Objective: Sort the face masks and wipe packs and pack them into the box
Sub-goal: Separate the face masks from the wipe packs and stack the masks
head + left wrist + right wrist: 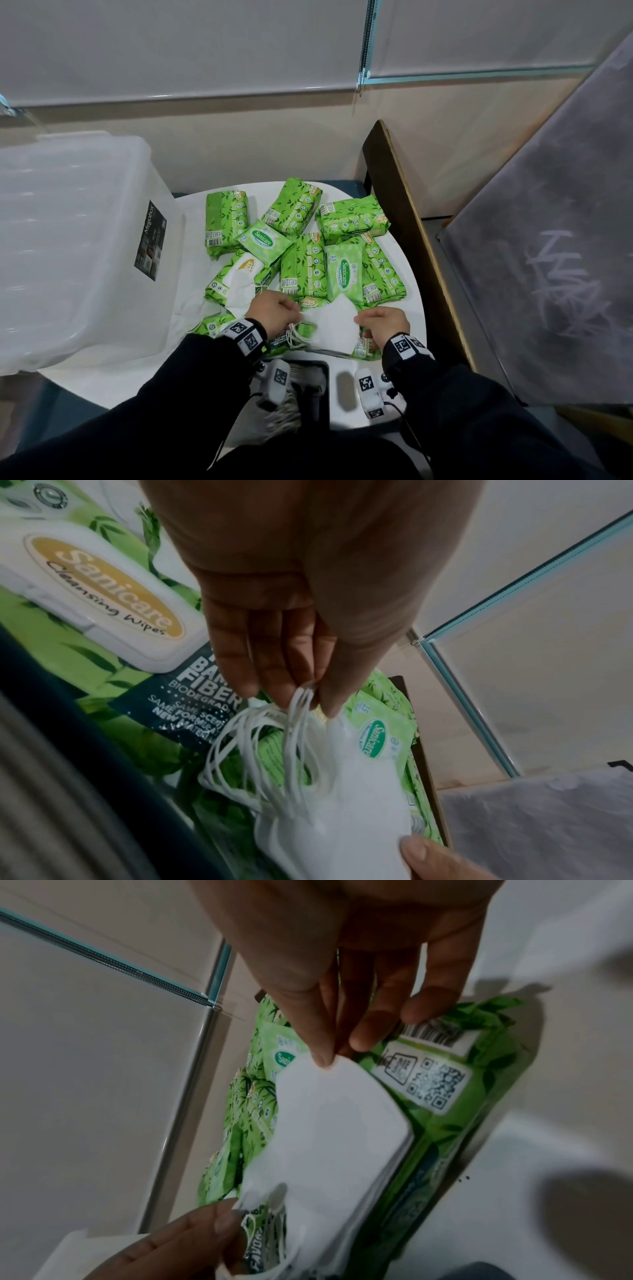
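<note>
Both my hands on a stack of white face masks (pixel 330 323), low in the frame.
My left hand (pixel 274 313) pinches its ear loops (pixel 274 745); my right hand (pixel 385 325) pinches the opposite corner, above green wipe packs (pixel 301 263).

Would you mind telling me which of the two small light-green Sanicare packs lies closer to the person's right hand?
The upright small pack, just beyond the right hand. The other small pack lies tilted further back and left, beside the far-left large pack.

**Hidden, cropped and blurred**

The clear box (pixel 78 246) runs off the head view's left edge. White face masks (pixel 330 325) cover the wipe packs (pixel 364 347) beneath. In the right wrist view the table (pixel 548 1150) is smeared by blur
</note>
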Tool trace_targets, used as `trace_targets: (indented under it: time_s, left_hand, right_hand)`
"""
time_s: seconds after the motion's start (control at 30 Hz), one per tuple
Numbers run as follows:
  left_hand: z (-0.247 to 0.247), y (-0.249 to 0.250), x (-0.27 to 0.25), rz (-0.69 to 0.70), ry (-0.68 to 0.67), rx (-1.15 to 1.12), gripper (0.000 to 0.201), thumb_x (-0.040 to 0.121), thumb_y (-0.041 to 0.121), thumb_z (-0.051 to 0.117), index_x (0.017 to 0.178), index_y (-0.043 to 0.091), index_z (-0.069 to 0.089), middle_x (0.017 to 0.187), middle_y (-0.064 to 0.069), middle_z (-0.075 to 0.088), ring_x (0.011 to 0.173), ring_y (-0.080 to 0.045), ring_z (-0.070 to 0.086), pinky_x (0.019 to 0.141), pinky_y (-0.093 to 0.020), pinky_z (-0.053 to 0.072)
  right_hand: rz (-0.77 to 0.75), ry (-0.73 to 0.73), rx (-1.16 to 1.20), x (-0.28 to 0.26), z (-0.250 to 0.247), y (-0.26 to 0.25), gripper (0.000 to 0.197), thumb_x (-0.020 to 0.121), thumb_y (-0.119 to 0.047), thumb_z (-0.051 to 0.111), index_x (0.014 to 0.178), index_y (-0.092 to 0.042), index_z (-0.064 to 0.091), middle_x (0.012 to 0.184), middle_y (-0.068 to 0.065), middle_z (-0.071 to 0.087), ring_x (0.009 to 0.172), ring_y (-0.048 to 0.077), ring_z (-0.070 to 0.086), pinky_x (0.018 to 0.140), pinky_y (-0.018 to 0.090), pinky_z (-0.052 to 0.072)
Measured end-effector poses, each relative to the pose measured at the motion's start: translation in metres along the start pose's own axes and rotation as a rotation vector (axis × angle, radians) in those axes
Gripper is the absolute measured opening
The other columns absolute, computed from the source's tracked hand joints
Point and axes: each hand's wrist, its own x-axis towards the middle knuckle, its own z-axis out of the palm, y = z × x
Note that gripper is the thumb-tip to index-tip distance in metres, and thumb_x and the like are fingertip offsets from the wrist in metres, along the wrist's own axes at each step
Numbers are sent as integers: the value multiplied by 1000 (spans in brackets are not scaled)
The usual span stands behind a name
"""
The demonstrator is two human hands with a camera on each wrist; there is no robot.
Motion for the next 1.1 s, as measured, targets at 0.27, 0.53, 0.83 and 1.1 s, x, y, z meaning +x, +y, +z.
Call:
trace_targets:
  time_s: [0.27,0.53,0.83,1.1]
  left_hand:
    - [3,-6,7,-3,19,72,14,73,18,87,71,22,74,70,7,71,70,-15,67,69,-27,55]
    - [16,22,9,368,-13,457,10,81,32,74,90,29,69,85,14,64,83,-12,63,72,-26,50]
    - [35,36,18,426,-270,687,30,82,34,74,110,33,63,96,7,68,91,-18,63,74,-30,48]
    - [-90,-56,-2,-55,380,89,12,88,20,69,98,25,71,100,-3,75,92,-22,70,78,-24,52]
  right_hand:
    - [-3,13,-57,6,5,1,9,76,-14,86,77,-17,78,75,3,77,49,12,63,46,21,45]
    - [-245,-80,-139,5,10,-7,16,73,-16,88,81,-19,74,71,-1,68,63,16,64,66,28,54]
    - [-248,-197,-362,3,20,-18,18,72,-13,80,84,-25,73,75,-2,74,65,17,69,63,29,59]
    - [-231,-476,-152,-18,65,-75,10,93,-8,65,97,-3,72,82,13,72,59,21,64,50,32,53]
